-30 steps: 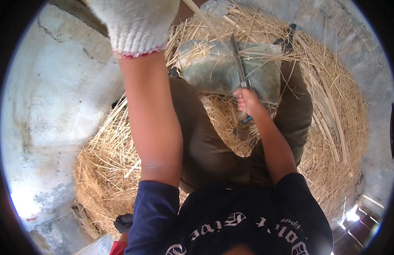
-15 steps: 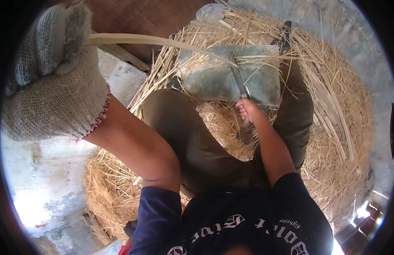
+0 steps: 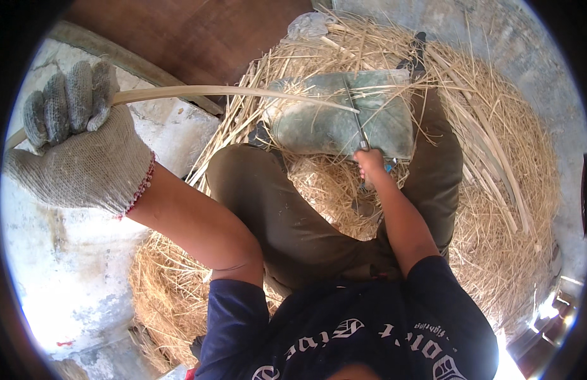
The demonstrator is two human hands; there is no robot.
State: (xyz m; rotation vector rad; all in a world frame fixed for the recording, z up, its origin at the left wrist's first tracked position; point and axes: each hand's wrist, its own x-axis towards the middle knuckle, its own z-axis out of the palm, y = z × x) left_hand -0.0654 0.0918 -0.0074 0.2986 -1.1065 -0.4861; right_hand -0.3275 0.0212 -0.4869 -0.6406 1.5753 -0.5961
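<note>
My left hand [image 3: 78, 136], in a grey knitted glove, is raised at the far left and closed round a long pale bamboo-like strip [image 3: 211, 91]. The strip reaches rightward over my lap, and its far end meets the blade of a slim knife [image 3: 353, 104]. Bare, my right hand [image 3: 370, 166] grips the knife's handle, with the blade pointing away from me. Beneath blade and strip, a worn greenish pad [image 3: 312, 130] spans my legs, dotted with thin shavings. The exact contact of blade and strip is too fine to make out.
Curly straw-coloured shavings [image 3: 509, 266] heap round my legs [image 3: 261, 190]. Longer strips [image 3: 493, 149] lie to the right of the pad. A crumpled clear plastic piece [image 3: 311, 25] sits at the far edge. Pale worn concrete [image 3: 78, 253] is on the left; a brown panel [image 3: 179, 38] stands beyond.
My gloved left hand has come lower in the picture and looks smaller, still holding the strip. The strip now lies flatter across the view. My right hand and the knife have barely shifted.
</note>
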